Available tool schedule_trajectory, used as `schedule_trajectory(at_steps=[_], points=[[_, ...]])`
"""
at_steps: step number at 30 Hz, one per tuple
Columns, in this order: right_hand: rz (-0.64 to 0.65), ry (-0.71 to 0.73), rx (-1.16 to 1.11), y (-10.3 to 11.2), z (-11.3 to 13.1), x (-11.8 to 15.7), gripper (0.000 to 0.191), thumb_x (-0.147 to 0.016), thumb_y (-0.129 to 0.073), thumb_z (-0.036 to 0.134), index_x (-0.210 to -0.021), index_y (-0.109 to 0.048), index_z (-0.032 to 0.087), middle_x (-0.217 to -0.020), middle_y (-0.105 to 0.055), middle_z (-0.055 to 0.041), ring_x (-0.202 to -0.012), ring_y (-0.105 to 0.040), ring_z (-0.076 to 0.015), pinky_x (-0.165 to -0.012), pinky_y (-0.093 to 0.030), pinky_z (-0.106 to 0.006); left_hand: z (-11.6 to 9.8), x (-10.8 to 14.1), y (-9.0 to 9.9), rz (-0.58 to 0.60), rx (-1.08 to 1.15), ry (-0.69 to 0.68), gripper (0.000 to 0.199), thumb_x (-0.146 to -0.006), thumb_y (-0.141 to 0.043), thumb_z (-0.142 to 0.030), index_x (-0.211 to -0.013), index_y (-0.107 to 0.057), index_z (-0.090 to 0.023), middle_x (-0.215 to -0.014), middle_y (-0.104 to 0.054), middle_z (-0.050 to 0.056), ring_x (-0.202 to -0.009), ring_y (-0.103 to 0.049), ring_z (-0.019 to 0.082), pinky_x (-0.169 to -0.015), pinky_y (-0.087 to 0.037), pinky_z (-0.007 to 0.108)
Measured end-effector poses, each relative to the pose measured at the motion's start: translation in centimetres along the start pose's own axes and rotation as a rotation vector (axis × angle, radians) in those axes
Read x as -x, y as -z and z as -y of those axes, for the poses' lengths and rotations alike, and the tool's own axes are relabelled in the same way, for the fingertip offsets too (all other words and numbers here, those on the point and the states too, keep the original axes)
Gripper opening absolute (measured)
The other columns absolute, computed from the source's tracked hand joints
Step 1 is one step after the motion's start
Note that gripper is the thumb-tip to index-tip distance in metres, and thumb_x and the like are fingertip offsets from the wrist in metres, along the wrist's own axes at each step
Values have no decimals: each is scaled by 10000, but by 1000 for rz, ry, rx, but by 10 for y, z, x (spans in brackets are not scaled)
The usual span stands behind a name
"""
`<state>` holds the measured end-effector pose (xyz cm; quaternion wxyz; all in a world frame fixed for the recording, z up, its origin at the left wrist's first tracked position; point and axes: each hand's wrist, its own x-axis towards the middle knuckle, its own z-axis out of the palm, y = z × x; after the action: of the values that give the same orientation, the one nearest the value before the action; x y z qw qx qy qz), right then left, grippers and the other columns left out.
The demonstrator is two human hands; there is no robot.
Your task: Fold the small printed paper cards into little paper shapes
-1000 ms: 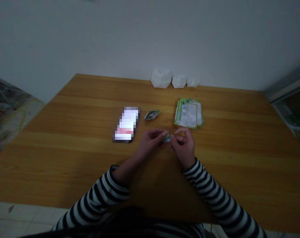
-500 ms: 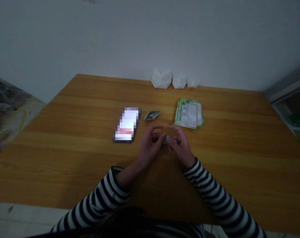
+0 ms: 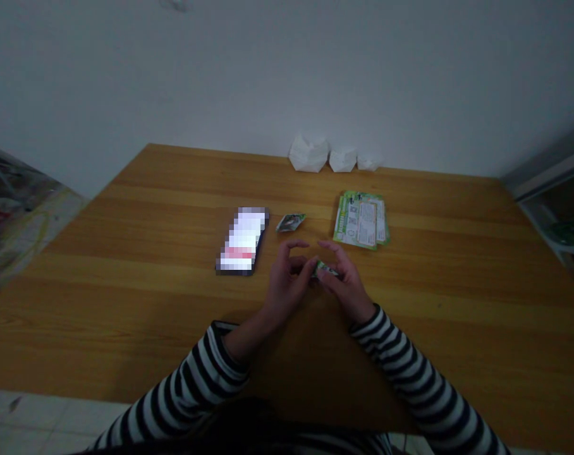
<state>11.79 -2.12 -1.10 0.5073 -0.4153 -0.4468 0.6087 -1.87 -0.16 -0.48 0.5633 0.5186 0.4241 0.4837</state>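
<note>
Between my two hands is a small folded green-and-white paper (image 3: 327,270), partly covered by the fingers. My left hand (image 3: 289,278) pinches its left end with thumb and fingers. On its right side, my right hand (image 3: 346,283) grips it, thumb on top. Both index fingers are raised and curved toward each other. Just beyond my hands lies a small folded piece (image 3: 291,222), dark and green-edged. A stack of green-and-white printed sheets (image 3: 360,220) rests behind my right hand.
A phone (image 3: 243,240) with a lit, blurred screen lies left of my hands on the wooden table (image 3: 173,253). Three white folded papers (image 3: 308,155) stand along the wall at the back edge. A shelf (image 3: 562,208) is at the far right.
My right thumb has shifted slightly down and left, and more of the small paper shows. The raised index fingers have moved a little.
</note>
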Motion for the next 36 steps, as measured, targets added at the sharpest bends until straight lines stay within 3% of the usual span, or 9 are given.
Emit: schedule_trajectory(at_steps=[3, 11, 18, 23, 26, 28, 32, 34, 36], points=[[25, -21, -18, 1, -1, 0, 592, -811, -696, 323, -1334, -422, 276, -613, -521, 96, -467, -383, -82, -447, -286, -196, 0, 0, 1, 11, 26, 13, 376, -833, -698, -347, -1102, -469, -218, -579, -606, -61, -495, -558, 101, -500, -425, 185], [-17, -14, -66, -3, -5, 2, 586, -825, -662, 326, -1347, -402, 265, -534, -463, 127, -421, -351, -78, -427, -292, -188, 1, 1, -1, 13, 20, 5, 354, -860, -669, -339, -1109, -446, -225, -620, -642, -50, -518, -604, 112, -519, -452, 192], [89, -25, -14, 3, -1, 4, 605, -847, -668, 416, -1368, -396, 270, -564, -442, 113, -438, -360, -78, -424, -272, -186, -2, 2, -3, 37, 99, 64, 385, -815, -717, -356, -1068, -464, -215, -569, -595, -76, -493, -547, 93, -500, -423, 171], [28, -8, -50, 2, -7, 3, 553, -859, -653, 433, -1329, -411, 271, -562, -461, 110, -432, -363, -77, -429, -296, -180, 9, -2, -2, 123, 169, 143, 363, -849, -669, -439, -1066, -483, -216, -610, -621, -55, -490, -554, 101, -486, -409, 183], [-109, 55, -23, 3, -11, 0, 478, -888, -624, 401, -1306, -436, 267, -536, -439, 114, -422, -360, -82, -419, -296, -179, 16, -6, 1, 151, 108, 161, 314, -875, -616, -483, -923, -550, -180, -587, -611, -33, -468, -537, 102, -463, -396, 194], [-124, 96, 25, 5, -12, -2, 473, -892, -625, 383, -1316, -453, 264, -547, -467, 101, -439, -403, -92, -430, -343, -188, 19, -9, 4, 149, 38, 142, 333, -882, -598, -488, -808, -568, -165, -575, -607, -15, -487, -551, 114, -482, -418, 210], [-65, 187, 160, 8, -11, -4, 322, -910, -605, 394, -1195, -616, 246, -864, -676, -23, -734, -634, -147, -654, -525, -256, 14, -13, 12, 52, -151, 34, 285, -877, -610, -409, -722, -580, -172, -570, -626, 0, -516, -579, 139, -530, -443, 237], [-122, 251, 235, 10, -10, -4, 272, -930, -576, 394, -1135, -677, 247, -1034, -699, -56, -935, -658, -183, -810, -536, -303, 9, -14, 16, -2, -258, -27, 257, -870, -611, -356, -687, -582, -178, -540, -612, -7, -500, -565, 141, -526, -423, 236], [-198, 321, 301, 13, -8, -5, 251, -936, -569, 383, -1083, -719, 246, -1050, -707, -63, -997, -651, -199, -873, -521, -329, 4, -14, 18, -20, -342, -76, 256, -872, -600, -331, -665, -580, -181, -519, -598, -11, -496, -558, 144, -529, -410, 237]])
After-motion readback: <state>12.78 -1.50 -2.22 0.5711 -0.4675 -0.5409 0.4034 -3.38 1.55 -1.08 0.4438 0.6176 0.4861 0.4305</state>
